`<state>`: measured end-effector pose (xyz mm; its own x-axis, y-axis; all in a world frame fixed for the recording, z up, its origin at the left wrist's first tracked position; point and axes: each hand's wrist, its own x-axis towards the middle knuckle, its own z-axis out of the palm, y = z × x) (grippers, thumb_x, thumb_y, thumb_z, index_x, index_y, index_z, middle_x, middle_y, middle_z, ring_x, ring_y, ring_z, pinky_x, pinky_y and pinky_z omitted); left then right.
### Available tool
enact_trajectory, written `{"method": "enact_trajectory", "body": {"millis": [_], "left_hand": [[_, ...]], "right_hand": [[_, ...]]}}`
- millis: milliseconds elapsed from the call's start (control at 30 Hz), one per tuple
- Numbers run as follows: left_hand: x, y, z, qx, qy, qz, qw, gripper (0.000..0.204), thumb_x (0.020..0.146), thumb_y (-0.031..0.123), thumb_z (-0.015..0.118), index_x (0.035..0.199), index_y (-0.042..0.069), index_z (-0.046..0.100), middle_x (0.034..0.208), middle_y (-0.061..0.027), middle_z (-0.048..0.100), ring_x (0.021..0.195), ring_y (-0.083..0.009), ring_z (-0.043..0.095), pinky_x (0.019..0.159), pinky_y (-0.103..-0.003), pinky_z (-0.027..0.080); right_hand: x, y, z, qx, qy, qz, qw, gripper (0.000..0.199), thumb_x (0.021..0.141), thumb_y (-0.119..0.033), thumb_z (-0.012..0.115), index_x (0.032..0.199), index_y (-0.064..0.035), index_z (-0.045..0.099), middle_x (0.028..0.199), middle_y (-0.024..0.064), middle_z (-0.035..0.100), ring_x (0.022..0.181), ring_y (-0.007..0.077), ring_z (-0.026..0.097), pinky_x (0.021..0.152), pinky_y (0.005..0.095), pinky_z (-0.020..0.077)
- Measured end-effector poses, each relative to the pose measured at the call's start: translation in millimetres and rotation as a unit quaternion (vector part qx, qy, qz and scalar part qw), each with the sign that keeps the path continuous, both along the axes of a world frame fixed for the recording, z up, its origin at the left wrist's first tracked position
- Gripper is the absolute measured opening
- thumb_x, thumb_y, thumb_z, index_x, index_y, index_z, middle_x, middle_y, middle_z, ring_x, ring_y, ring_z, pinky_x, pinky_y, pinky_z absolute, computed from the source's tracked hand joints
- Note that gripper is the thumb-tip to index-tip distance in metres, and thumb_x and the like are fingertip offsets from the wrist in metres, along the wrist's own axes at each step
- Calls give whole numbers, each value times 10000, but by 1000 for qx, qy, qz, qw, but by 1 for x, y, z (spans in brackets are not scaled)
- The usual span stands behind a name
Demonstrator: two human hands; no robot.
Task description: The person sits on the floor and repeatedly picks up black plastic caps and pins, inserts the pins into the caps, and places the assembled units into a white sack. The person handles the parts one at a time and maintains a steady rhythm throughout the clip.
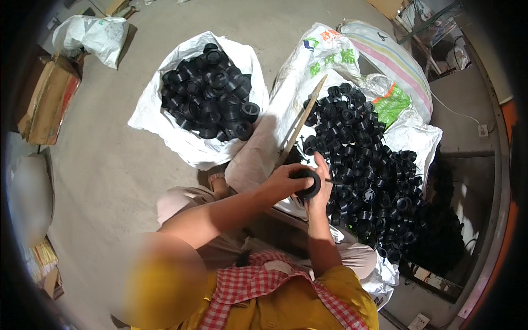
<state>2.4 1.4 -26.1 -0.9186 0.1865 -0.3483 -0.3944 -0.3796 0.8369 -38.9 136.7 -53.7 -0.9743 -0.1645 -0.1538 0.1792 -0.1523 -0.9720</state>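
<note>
**Both hands on 1 black ring**

The concrete floor (pixel 110 181) carries 2 big white sacks. The sack (pixel 159 118) ahead to my left holds black plastic rings; the pile of rings (pixel 368 176) on my right spreads over flattened sacks. A wooden stick (pixel 300 122) lies between them. My left hand (pixel 286 180) and right hand (pixel 320 184) both clamp 1 black ring (pixel 307 183), just beside the pile.

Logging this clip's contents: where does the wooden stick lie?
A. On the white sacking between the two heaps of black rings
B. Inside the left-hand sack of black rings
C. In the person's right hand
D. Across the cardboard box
A: the wooden stick lies slanted on the white sacking, between the sack of black rings and the larger heap.
</note>
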Motion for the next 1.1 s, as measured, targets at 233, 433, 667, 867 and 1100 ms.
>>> {"method": "enact_trajectory", "body": {"millis": [233,433,667,867,1100], "left_hand": [[0,-15,17,-561,270,9,782,498,695,-9,611,1176,90,525,1014,-165,535,893,-351,519,800,-438,423],[-32,-115,53,-754,59,175,630,929,608,41,809,1408,173,354,1449,-237,278,1291,-545,257,1026,-570,328],[-35,-90,46,-710,220,66,665,761,643,216,814,1304,73,466,1430,-186,333,1304,-488,279,1014,-527,356],[-33,-68,28,-685,134,-51,714,640,727,256,753,1282,63,501,1412,-194,371,1296,-435,344,1023,-506,358],[-29,-43,26,-504,114,-77,853,548,744,233,740,1204,31,523,1228,-175,548,1160,-404,497,905,-444,455]], "right_hand": [[-22,19,-121,91,6,-107,990,335,856,124,426,1128,47,605,1040,108,649,834,132,595,788,225,470],[-53,61,-151,548,139,57,823,966,669,-238,814,1417,17,258,1373,246,405,1241,411,378,1054,471,284],[-175,57,-192,380,-76,-165,907,875,761,-120,765,1421,9,205,1383,197,436,1215,318,481,991,378,385],[-134,61,-202,422,27,-21,906,330,791,-182,737,1036,-42,567,892,107,661,810,258,606,773,350,473],[-63,89,-131,307,119,-54,943,116,929,-140,590,865,-50,551,686,-19,504,597,51,448,509,209,391]]}}
